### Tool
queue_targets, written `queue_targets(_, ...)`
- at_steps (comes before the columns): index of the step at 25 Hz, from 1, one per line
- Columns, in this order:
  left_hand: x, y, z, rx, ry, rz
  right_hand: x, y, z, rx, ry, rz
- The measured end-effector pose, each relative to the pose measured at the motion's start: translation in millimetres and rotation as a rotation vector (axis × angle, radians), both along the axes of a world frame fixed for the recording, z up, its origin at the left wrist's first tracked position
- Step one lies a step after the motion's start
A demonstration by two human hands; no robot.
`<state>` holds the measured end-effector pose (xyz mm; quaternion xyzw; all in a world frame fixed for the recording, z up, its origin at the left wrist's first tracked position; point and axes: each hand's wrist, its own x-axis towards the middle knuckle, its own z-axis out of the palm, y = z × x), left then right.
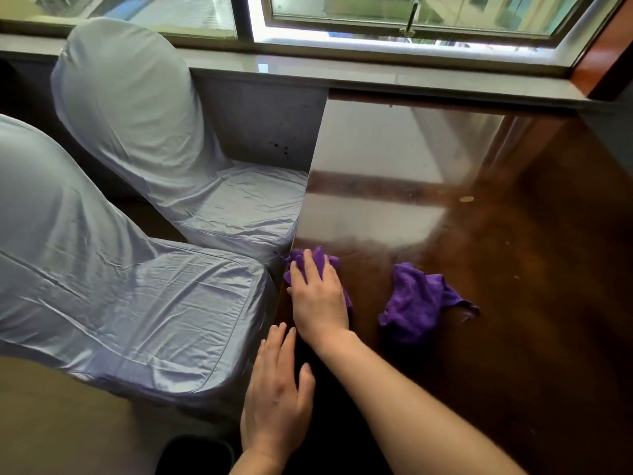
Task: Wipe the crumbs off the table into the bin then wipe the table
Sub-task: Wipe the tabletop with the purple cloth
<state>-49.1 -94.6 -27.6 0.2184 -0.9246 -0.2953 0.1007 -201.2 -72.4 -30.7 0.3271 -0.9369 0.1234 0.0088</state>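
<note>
Glossy wooden table (513,269), right hand (318,296) flat on purple cloth (330,262) — left hand (277,389) open, empty.

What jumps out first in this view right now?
The right hand presses a purple cloth flat at the left edge of the glossy dark table; a second purple cloth lies crumpled just right of it. The left hand is open by that edge, beside two pale-covered chairs.

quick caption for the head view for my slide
Right hand presses a purple cloth at the table edge, left hand open beside it; a second cloth lies nearby.
</note>
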Motion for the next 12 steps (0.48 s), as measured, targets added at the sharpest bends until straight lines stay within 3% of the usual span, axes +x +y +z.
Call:
queue_targets(2, -1, 1, 1, -0.026, 0.006, 0.002, -25, 11, 7, 0.119, 0.007, 0.167)
queue_targets(6, -3, 3, -1, -0.063, 0.027, -0.002, -114, 32, 26, 0.166, -0.066, -0.028)
queue_targets(12, -4, 4, -7, -0.141, -0.005, -0.010, -178, 123, 23, 0.169, -0.077, -0.020)
